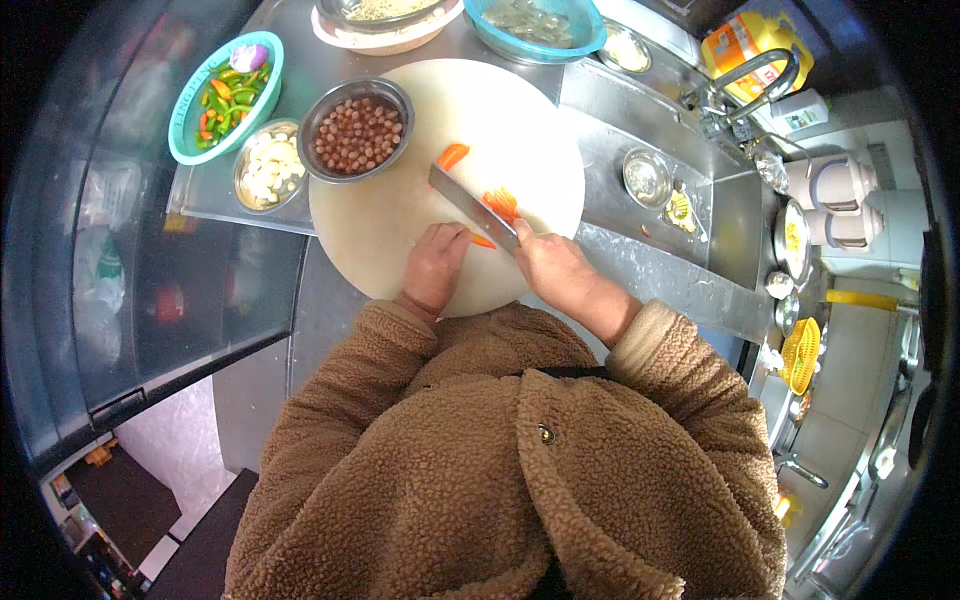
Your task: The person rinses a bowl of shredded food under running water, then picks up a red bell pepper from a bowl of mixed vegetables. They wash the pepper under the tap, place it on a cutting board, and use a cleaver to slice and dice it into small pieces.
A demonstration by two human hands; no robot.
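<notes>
A large round cutting board [375, 232] lies before me. My right hand [553, 262] grips a cleaver [472, 204] by its handle end, and its blade reaches up and left across the board. My left hand [437, 262] rests on the board, its fingertips on the end of an orange-red vegetable strip [482, 241] just below the blade. Sliced pieces [501, 203] of the same colour lie along the blade's far side. Another orange-red piece [454, 156] is by the blade's tip. Whether it is carrot or pepper, I cannot tell.
A metal bowl of round reddish-brown items [358, 135] overlaps the board's upper left edge. Beside it are a bowl of pale cloves [270, 166] and a turquoise basket of cut peppers [229, 101]. A blue basin [536, 30] stands behind the board. A steel sink [637, 225] with a faucet [757, 86] adjoins at right.
</notes>
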